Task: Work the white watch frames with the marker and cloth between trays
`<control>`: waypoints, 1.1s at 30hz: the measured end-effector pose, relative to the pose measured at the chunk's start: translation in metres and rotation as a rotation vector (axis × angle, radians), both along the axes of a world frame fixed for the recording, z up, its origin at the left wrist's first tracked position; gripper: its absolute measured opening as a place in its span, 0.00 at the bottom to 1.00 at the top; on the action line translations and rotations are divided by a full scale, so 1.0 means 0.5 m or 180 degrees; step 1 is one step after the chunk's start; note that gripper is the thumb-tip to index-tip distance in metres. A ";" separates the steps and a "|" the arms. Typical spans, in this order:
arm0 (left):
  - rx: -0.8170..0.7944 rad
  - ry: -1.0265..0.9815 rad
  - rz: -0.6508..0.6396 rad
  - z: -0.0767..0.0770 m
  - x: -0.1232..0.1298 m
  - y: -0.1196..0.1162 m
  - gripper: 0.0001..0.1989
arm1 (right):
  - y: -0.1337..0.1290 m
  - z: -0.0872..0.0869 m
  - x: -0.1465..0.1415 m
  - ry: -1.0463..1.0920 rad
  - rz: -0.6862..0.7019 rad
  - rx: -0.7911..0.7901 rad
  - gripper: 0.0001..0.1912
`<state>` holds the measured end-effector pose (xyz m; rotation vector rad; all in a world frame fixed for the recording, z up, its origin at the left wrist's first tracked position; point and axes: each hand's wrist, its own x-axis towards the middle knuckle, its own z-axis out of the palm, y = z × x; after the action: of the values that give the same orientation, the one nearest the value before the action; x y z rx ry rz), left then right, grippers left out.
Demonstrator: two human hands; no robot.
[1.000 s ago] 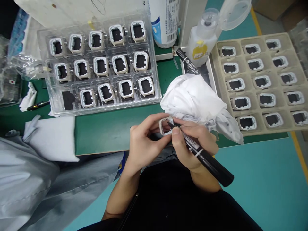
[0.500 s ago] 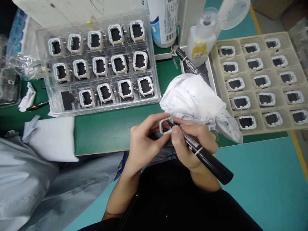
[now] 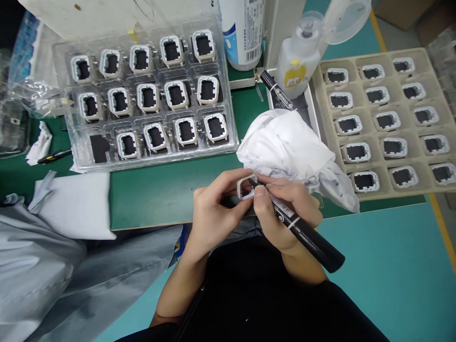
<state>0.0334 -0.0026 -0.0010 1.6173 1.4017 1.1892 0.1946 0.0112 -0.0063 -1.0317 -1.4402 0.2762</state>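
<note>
My left hand [image 3: 217,209] pinches a small off-white rounded-square frame [image 3: 241,188] between thumb and fingers, just over the front edge of the green table. In my right hand [image 3: 285,209] is a black marker pen [image 3: 302,232], held like a pencil with its tip at the inner side of the frame. Fingers of both hands hide part of the frame. Beyond the hands, a clear plastic tray [image 3: 156,160] holds rows of similar frames; its front-left pocket has no frame. To the right, a beige tray [image 3: 383,192] carries more frames in its pockets.
A crumpled white cloth [image 3: 285,142] lies right behind my hands. Further back stand a white bottle [image 3: 242,38] and a squeeze bottle [image 3: 294,66], with another black marker [image 3: 276,90] beside it. A person's grey sleeve [image 3: 35,266] and a folded white cloth [image 3: 78,204] are at left.
Hardly anything differs. The frame has turned slightly in my left hand, and the marker tip has shifted a little along its inner edge.
</note>
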 end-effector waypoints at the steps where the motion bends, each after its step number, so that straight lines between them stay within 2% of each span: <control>1: 0.0011 0.0007 -0.0002 0.000 0.000 0.000 0.21 | 0.000 0.000 0.000 -0.0007 -0.0001 -0.0008 0.09; 8: 0.0007 -0.0008 -0.0018 0.001 0.000 0.001 0.21 | -0.001 -0.004 0.001 -0.0038 -0.0012 -0.0024 0.09; 13: -0.0118 -0.0240 -0.0010 0.009 0.004 0.003 0.20 | -0.005 -0.002 0.003 -0.0003 0.0056 -0.0029 0.09; 26: -0.0409 -0.0901 -0.0086 0.006 -0.002 0.006 0.32 | 0.000 -0.001 -0.001 0.0255 0.0112 0.0079 0.09; 33: -0.0413 -0.0930 -0.0044 0.005 -0.001 0.009 0.33 | -0.004 -0.002 -0.004 0.0374 0.0078 -0.0012 0.09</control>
<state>0.0330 0.0017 0.0013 1.3031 1.2505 1.2429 0.1927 0.0094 -0.0075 -0.9855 -1.3474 0.3518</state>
